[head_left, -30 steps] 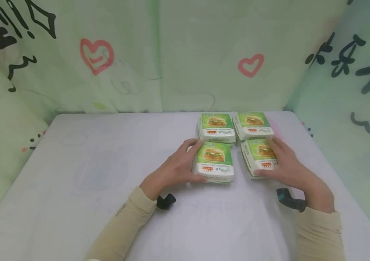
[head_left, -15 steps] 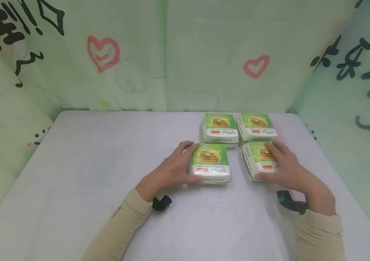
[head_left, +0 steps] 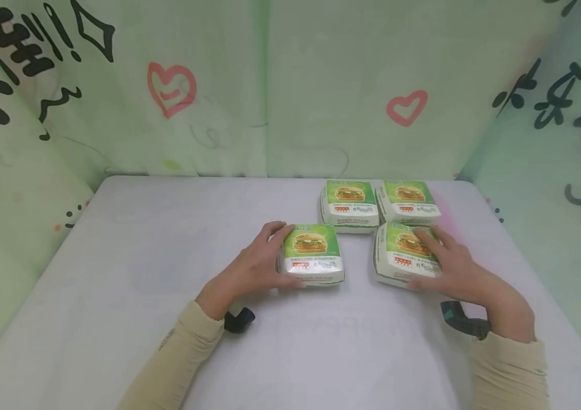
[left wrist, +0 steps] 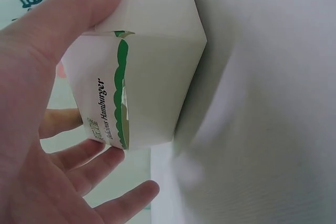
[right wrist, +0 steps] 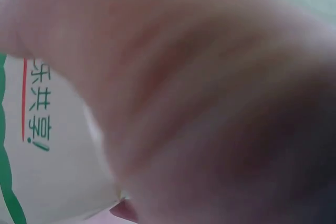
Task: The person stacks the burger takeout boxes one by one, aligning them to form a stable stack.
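Observation:
My left hand (head_left: 252, 267) grips a green-and-white hamburger box (head_left: 316, 247) by its left side, thumb at the front and fingers at the back. In the left wrist view the box's side (left wrist: 157, 87) shows "Delicious Hamburger" lettering between thumb and fingers. To the right, my right hand (head_left: 465, 276) holds a second hamburger box (head_left: 395, 265) from its right side. This box sits slightly turned, with its far edge near the back row. A blurred hand (right wrist: 184, 77) covers most of the right wrist view, beside a white box wall (right wrist: 58, 177).
Two more matching boxes, one on the left (head_left: 349, 205) and one on the right (head_left: 408, 199), stand side by side near the table's back edge. A white cloth covers the table (head_left: 167, 245). Green printed curtains (head_left: 321, 85) rise behind and at both sides.
My left hand has slid its hamburger box left, away from the others, widening the gap between the front boxes. The right hand's box has shifted a little left and turned slightly.

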The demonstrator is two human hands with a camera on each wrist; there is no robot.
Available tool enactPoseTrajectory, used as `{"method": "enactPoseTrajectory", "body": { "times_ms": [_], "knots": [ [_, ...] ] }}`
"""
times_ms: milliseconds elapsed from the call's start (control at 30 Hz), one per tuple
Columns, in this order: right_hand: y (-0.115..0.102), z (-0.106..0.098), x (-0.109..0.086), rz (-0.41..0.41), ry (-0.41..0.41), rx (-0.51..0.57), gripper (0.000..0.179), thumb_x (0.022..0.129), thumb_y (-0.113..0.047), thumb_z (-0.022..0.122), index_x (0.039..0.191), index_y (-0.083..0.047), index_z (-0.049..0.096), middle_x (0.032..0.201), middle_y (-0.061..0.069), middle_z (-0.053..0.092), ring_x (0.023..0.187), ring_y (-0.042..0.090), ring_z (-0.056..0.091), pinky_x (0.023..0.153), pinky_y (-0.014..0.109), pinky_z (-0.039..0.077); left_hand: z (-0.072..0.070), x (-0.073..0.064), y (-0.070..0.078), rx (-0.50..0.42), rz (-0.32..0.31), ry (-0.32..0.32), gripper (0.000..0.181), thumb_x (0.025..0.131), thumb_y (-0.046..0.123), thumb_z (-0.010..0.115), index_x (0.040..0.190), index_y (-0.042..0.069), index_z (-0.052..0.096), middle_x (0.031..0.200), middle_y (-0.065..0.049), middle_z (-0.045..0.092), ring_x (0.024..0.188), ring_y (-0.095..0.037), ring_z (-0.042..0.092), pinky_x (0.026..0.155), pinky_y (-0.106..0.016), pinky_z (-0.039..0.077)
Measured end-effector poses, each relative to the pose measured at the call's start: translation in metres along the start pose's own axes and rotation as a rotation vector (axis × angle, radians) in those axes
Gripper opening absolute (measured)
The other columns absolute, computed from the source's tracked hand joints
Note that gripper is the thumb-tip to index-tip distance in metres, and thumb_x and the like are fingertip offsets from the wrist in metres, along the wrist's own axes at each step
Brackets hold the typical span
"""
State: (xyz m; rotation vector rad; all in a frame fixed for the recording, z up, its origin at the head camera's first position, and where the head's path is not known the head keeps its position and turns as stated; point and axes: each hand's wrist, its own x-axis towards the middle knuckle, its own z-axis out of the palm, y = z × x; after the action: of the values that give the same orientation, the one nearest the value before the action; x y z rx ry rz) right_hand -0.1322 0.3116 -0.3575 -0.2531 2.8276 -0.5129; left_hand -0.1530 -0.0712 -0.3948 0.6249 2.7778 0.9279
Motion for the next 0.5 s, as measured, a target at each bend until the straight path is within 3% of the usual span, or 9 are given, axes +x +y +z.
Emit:
{"method": "enactPoseTrajectory", "body": {
  "times_ms": [300,500],
  "knots": [
    [0.0036,0.0026,0.0002,0.005,-0.006,-0.005,0.114,0.075,-0.035,0.080,0.159,-0.011,0.008,0.157,0.035,0.002,0.135,0.063,0.015,0.099,0.078,0.027,0.0003,-0.0024,-0.0061,-0.053,-0.015,0.017,0.109,0.070,0.053,0.085,0.157,0.022,0.026,0.158,0.001,0.024,0.128,-0.027,0.050,0.102,-0.048,0.048],
    [-0.0003,0.0008,0.0009,0.009,-0.003,-0.008,0.111,0.075,-0.033,0.082,0.159,-0.014,0.012,0.156,0.033,0.008,0.134,0.057,0.019,0.098,0.077,0.031,-0.0014,-0.0038,-0.0091,-0.081,-0.009,0.014,0.109,0.072,0.051,0.084,0.157,0.020,0.024,0.158,-0.001,0.022,0.133,-0.026,0.046,0.107,-0.047,0.045]
  ]
}}
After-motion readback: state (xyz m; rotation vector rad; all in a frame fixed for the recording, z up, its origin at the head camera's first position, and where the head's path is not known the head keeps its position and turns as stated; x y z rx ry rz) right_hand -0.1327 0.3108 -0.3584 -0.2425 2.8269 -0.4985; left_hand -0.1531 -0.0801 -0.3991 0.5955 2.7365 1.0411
